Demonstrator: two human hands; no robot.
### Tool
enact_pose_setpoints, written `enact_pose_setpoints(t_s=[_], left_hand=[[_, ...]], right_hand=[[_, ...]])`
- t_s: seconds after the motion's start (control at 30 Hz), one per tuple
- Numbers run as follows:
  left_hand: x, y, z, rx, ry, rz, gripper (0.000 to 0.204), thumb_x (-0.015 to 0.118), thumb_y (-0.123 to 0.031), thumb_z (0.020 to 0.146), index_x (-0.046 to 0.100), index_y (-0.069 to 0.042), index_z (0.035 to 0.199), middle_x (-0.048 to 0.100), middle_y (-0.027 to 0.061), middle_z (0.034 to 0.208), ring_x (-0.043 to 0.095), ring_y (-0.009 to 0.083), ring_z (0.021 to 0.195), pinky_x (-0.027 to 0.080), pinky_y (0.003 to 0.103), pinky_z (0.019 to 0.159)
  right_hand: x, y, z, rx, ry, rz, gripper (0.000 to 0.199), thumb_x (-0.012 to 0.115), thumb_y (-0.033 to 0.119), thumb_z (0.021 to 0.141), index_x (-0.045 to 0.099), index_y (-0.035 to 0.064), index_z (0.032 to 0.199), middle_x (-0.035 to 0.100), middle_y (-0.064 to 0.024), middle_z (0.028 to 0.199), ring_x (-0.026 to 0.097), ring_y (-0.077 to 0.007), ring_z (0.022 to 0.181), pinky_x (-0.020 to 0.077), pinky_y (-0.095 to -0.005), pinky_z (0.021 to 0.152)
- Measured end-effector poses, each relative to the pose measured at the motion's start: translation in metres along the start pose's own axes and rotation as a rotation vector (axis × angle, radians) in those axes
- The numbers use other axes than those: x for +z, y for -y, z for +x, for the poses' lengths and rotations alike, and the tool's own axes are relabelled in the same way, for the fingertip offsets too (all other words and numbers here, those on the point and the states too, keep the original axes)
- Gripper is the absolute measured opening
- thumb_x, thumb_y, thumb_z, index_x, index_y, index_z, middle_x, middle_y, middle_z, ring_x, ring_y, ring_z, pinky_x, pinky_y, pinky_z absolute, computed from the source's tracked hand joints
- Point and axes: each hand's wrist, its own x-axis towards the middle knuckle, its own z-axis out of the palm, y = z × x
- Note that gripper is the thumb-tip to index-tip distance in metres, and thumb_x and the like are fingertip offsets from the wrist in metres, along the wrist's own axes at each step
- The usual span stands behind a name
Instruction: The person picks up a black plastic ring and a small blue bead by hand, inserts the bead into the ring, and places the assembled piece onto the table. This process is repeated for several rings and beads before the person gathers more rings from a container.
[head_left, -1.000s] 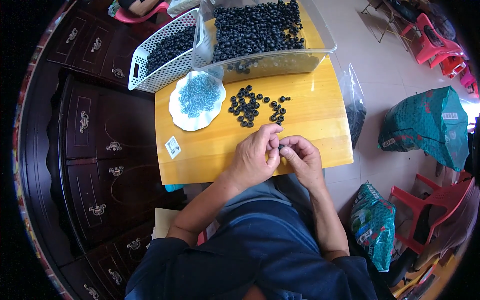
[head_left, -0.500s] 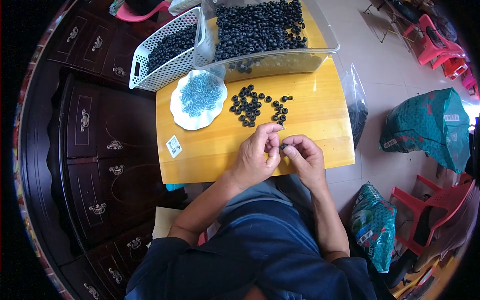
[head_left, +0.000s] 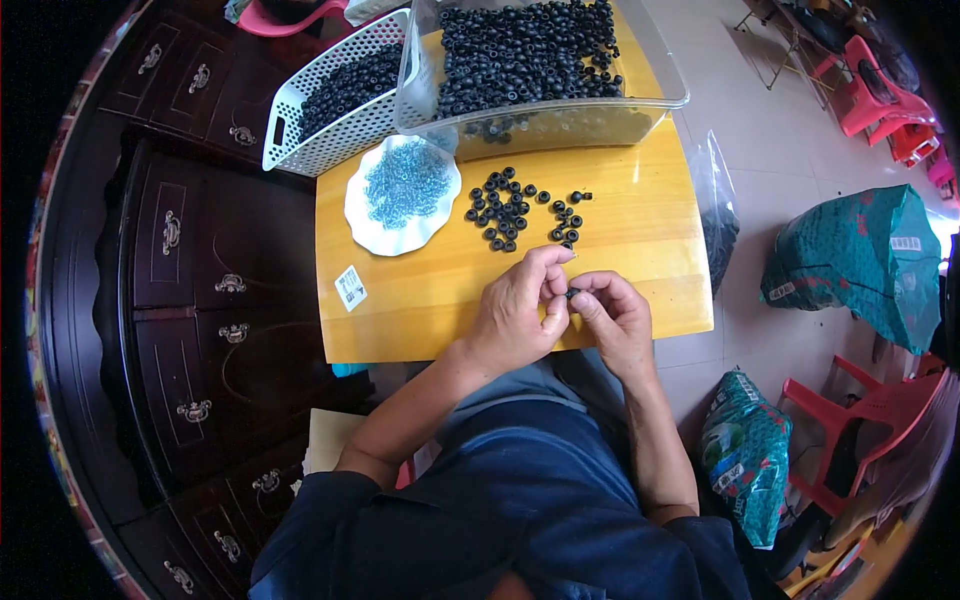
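In front of me, over the near edge of the yellow table (head_left: 430, 325), my two hands meet fingertip to fingertip. My right hand (head_left: 617, 315) pinches a small black ring-shaped part (head_left: 572, 293) between thumb and fingers. Curled beside it, my left hand (head_left: 520, 305) is closed, its fingertips against or very near that part. A tiny pale piece shows at the left index fingertip, too small to name; what else the left fingers hold is hidden. Just beyond lie loose black ring-shaped parts (head_left: 502, 212), with a smaller cluster (head_left: 566, 220) to their right.
A white scalloped plate (head_left: 395, 240) holds small clear bluish pieces. Behind stand a clear plastic bin (head_left: 600, 125) and a white perforated basket (head_left: 330, 150), both with black parts. A dark wooden cabinet (head_left: 190, 240) is left; teal bags (head_left: 840, 260) and a red chair (head_left: 860, 420) are right.
The right fingers and the black part have come slightly closer to the left fingertips. The whole view has shifted a little; the parts on the table keep their arrangement.
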Motion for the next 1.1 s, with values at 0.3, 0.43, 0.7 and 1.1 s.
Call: enact_pose_setpoints(t_s=[0.3,0.43,0.7,1.1], left_hand=[[-0.003,0.000,0.002,0.054,0.021,0.096,0.047,0.066,0.002,0.081,0.049,-0.002,0.125,0.064,0.0103,0.084,0.067,0.0228,0.073,0.055,0.034,0.067],[-0.003,0.000,0.003,0.069,0.015,0.121,0.047,0.066,0.002,0.081,0.050,-0.003,0.124,0.064,0.0103,0.084,0.067,0.0237,0.073,0.055,0.035,0.067],[-0.003,0.001,0.004,0.068,0.030,0.079,0.047,0.064,0.002,0.080,0.049,-0.005,0.123,0.060,0.0078,0.081,0.064,0.0259,0.072,0.053,0.038,0.066],[-0.011,0.028,0.005,-0.033,-0.006,0.276,0.043,0.062,0.001,0.083,0.050,-0.005,0.124,0.064,0.0099,0.084,0.066,0.0268,0.073,0.053,0.038,0.066]], right_hand=[[0.000,0.001,0.000,-0.002,-0.004,-0.013,0.014,0.065,0.004,0.095,0.064,0.0005,0.108,0.066,0.0001,0.092,0.059,-0.0056,0.082,0.0475,-0.0202,0.074],[-0.001,-0.001,0.000,-0.011,0.001,-0.058,0.013,0.065,0.003,0.095,0.064,0.0007,0.108,0.067,0.0000,0.093,0.059,-0.0053,0.082,0.0475,-0.0202,0.074],[-0.001,-0.001,0.000,-0.020,-0.004,-0.062,0.013,0.065,0.004,0.095,0.064,0.0006,0.108,0.067,-0.0002,0.093,0.060,-0.0060,0.083,0.0482,-0.0206,0.075],[-0.008,0.000,0.006,-0.167,-0.236,-0.027,0.015,0.065,0.009,0.097,0.064,0.0003,0.109,0.065,-0.0019,0.094,0.060,-0.0095,0.084,0.0493,-0.0231,0.079]])
